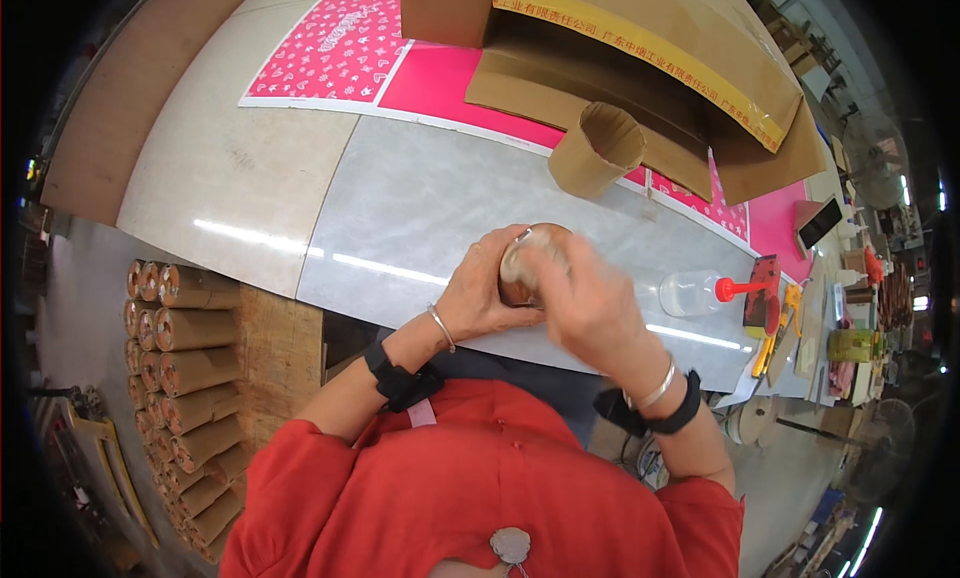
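Observation:
Over the near edge of the grey tabletop, my left hand [482,290] wraps round the side of a brown cylinder [518,290]. It looks like one of the paper-wrapped tubes stacked at the left. My right hand [590,303] is curled over the cylinder's upper end and smeared by motion. Something pale shows under its fingers, too blurred to name. Just beyond my hands stands an open brown paper cup-like tube [597,150]. A clear squeeze bottle [692,293] with a red nozzle lies to the right of my right hand.
Several brown paper tubes [200,373] are stacked at the left below table height. A large open cardboard box [640,28] sits at the back on pink printed sheets [330,43]. At the right are a red box [763,286] and a yellow-handled cutter [775,348].

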A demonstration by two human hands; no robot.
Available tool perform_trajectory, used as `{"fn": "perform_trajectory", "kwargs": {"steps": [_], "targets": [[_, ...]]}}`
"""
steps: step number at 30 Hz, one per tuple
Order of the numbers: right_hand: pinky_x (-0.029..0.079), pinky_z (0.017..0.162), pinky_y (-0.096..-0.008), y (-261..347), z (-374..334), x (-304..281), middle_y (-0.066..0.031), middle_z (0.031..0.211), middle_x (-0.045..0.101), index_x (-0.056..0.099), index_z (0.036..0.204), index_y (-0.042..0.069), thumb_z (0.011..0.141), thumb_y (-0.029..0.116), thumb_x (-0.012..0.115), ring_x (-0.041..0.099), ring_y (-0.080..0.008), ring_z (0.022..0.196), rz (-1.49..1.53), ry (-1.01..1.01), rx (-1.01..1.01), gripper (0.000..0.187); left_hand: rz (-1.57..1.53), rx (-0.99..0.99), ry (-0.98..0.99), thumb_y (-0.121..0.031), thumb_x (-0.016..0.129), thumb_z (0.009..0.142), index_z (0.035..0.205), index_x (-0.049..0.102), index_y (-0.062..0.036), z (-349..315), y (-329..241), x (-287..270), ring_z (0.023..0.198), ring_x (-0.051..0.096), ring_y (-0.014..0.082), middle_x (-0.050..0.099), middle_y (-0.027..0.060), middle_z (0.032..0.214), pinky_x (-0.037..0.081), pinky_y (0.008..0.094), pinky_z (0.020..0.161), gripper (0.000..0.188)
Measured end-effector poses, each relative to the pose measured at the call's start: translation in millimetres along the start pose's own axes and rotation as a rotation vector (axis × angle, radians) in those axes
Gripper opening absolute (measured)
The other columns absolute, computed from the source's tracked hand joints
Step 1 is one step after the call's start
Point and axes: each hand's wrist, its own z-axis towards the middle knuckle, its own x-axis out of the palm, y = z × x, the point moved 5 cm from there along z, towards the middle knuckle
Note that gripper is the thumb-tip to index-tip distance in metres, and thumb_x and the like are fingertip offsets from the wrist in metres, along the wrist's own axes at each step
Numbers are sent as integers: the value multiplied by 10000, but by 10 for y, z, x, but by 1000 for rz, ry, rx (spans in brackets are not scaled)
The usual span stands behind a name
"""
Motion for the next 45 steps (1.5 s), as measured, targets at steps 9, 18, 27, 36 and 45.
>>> {"fn": "perform_trajectory", "kwargs": {"steps": [9,18,27,36,45], "targets": [[485,522,-351,196,116,65,-144,868,517,554,1121,12,710,16,589,579,-287,728,35,26,-88,412,129,216,-90,-325,827,595,1278,420,-40,20,-20,26,1032,516,342,554,149,1098,395,421,902,844],[462,494,-353,-71,-198,-41,-81,831,504,570,1108,43,695,10,614,571,-234,689,8,1,10,417,55,109,-53,-340,838,582,1309,389,-51,33,-81,-26,1117,484,331,492,156,1238,387,401,951,902],[465,543,-356,-208,48,-131,-92,817,520,583,996,96,712,-1,593,564,-261,668,207,-187,112,301,-6,119,-56,-304,842,592,1309,376,-51,14,-20,-25,1081,501,320,498,148,1212,397,398,929,892],[471,535,-358,-120,-161,-9,-120,849,508,566,1005,55,719,-7,598,575,-281,668,42,-67,149,294,62,168,-123,-335,842,560,1221,456,-35,26,-145,-26,1020,530,334,551,155,1118,402,409,897,822],[486,613,-351,-302,-162,-160,-124,865,558,572,1003,35,753,-16,580,582,-301,749,135,-150,211,256,118,236,-30,-368,840,563,1267,405,-56,23,-206,123,1037,526,291,537,118,1139,337,406,931,885]]}}
